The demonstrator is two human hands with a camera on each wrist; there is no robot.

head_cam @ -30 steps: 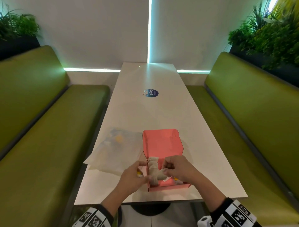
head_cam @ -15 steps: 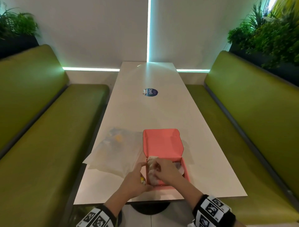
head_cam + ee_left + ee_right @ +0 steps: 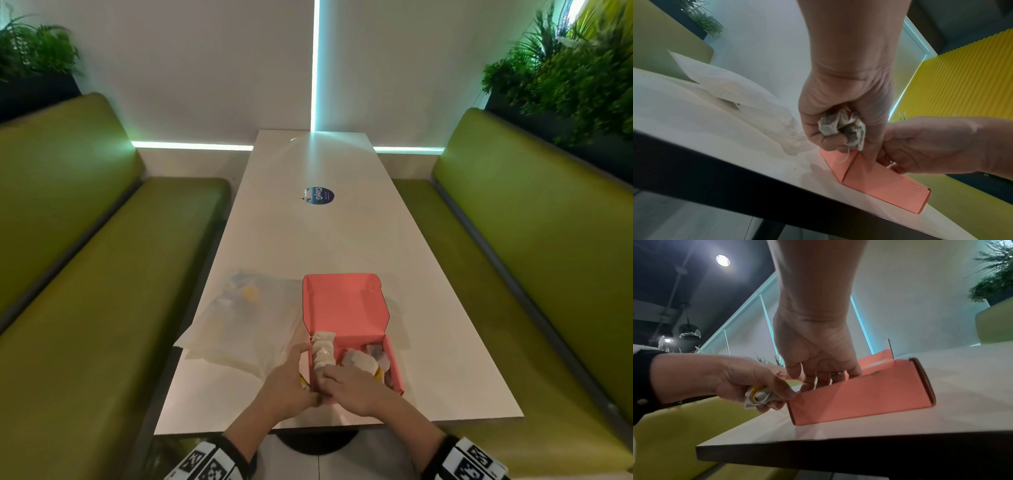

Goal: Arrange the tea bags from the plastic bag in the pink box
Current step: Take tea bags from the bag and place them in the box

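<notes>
The pink box point(image 3: 394, 363) lies open near the table's front edge, its lid point(image 3: 346, 305) folded back. A row of white tea bags point(image 3: 323, 351) stands along its left wall, and loose tea bags point(image 3: 363, 363) lie in the right part. My left hand point(image 3: 291, 382) sits against the outside of the box's left wall, gripping a bunch of tea bags point(image 3: 840, 127) with yellow tags point(image 3: 756, 393). My right hand point(image 3: 346, 385) reaches over the near wall with straight fingers point(image 3: 823, 378) at the row's near end; the wall hides their tips. The plastic bag point(image 3: 246, 329) lies left of the box.
A long white table point(image 3: 325, 240) holds a round blue sticker point(image 3: 319, 196) farther back. Green benches point(image 3: 85, 308) run along both sides, and plants point(image 3: 565, 68) stand behind the backrests. The table's front edge point(image 3: 838, 449) runs just in front of the box.
My right hand has brought a tea bag down from above the box's near left corner into the row. It now reaches into the box. The left hand has stayed beside the box.
</notes>
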